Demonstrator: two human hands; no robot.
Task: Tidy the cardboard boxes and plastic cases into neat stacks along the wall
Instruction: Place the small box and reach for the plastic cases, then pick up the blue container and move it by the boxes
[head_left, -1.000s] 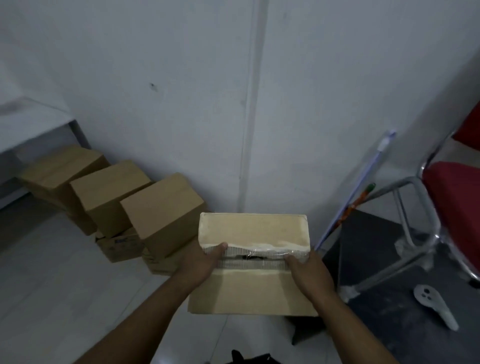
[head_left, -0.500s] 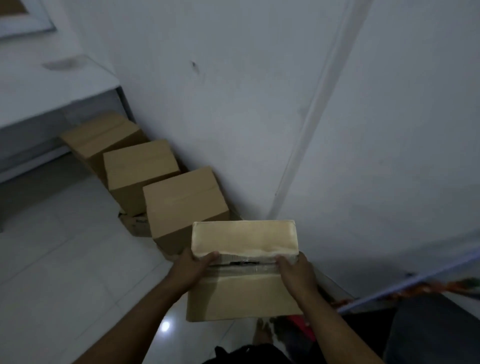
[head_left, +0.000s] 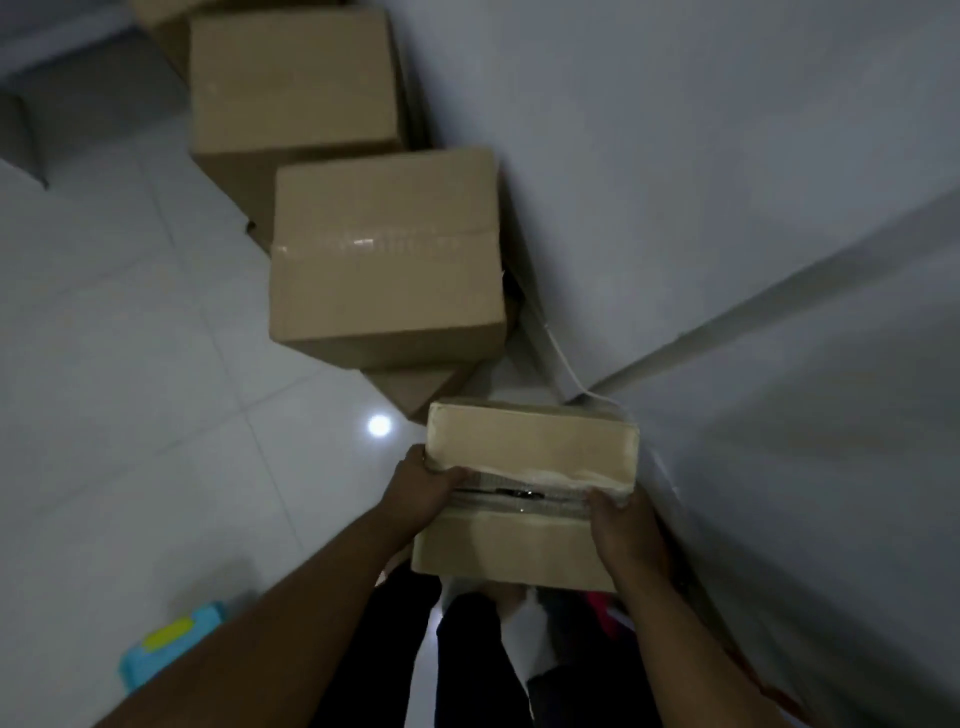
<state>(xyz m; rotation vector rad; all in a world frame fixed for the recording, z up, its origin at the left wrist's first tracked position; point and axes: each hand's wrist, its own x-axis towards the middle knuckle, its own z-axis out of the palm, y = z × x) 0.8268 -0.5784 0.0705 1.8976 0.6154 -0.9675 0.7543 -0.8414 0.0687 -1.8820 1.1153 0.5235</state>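
Note:
I carry a pale cardboard box with torn tape along its top seam, close to the white wall. My left hand grips its left side, thumb on the top. My right hand grips its right side. Ahead, a taped brown box sits on a lower box by the wall. Behind it stands another brown box.
A blue plastic case with a yellow latch lies on the white tiled floor at the lower left. A white cable runs along the wall's foot. My dark trouser legs are under the box.
My view has tilted down and moved closer to the wall. The held box has come lower and nearer the stacked boxes. The chair and broom are out of view.

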